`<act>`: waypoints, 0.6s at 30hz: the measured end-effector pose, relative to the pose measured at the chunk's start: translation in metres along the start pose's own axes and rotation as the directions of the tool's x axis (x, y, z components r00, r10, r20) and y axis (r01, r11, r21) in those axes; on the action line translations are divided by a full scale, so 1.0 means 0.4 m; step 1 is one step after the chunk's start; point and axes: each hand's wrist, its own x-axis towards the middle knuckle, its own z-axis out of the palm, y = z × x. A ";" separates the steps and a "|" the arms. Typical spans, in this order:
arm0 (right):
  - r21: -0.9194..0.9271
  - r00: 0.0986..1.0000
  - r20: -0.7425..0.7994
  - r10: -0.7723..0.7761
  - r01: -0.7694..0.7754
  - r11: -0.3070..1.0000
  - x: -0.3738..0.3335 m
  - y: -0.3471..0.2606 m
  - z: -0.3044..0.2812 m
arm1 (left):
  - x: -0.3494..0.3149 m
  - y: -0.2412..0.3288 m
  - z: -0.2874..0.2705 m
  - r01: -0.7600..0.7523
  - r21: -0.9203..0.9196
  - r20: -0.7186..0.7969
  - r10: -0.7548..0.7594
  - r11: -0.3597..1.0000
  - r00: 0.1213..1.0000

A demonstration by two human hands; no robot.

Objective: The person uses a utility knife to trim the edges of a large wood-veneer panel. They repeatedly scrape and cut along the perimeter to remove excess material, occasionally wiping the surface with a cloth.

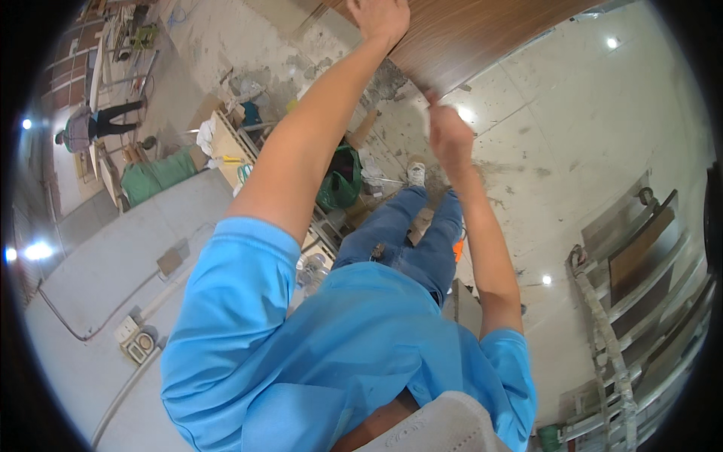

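A large brown wood-grain panel (482, 38) fills the upper middle, one corner pointing down toward me. My left hand (382, 21) lies over its left edge and grips it, with the fingertips partly cut off by the top of the picture. At the panel's near corner is my right hand (452, 137), its fingers closed in a pinch and slightly blurred. Whatever those fingers hold is too small to make out. Both arms reach forward.
Below the panel is a pale, stained tile floor (527, 143). A metal ladder-like frame (614, 339) leans at the right. Left of my legs sit a green bag (343, 177) and clutter. A wall with sockets (135, 339) runs lower left; another person (94, 128) stands far left.
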 end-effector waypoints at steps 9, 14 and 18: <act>0.450 0.459 0.349 0.817 -0.847 0.284 -0.201 -0.102 -0.160 | -0.304 0.072 -0.159 -0.720 -0.337 0.259 0.795 0.607 0.548; 0.497 0.498 0.262 0.827 -0.804 0.327 -0.243 -0.048 -0.252 | -0.294 0.087 -0.154 -0.705 -0.335 0.278 0.780 0.625 0.560; 0.566 0.531 0.265 0.805 -0.762 0.316 -0.229 -0.025 -0.235 | -0.275 0.032 -0.167 -0.629 -0.298 0.198 0.691 0.718 0.695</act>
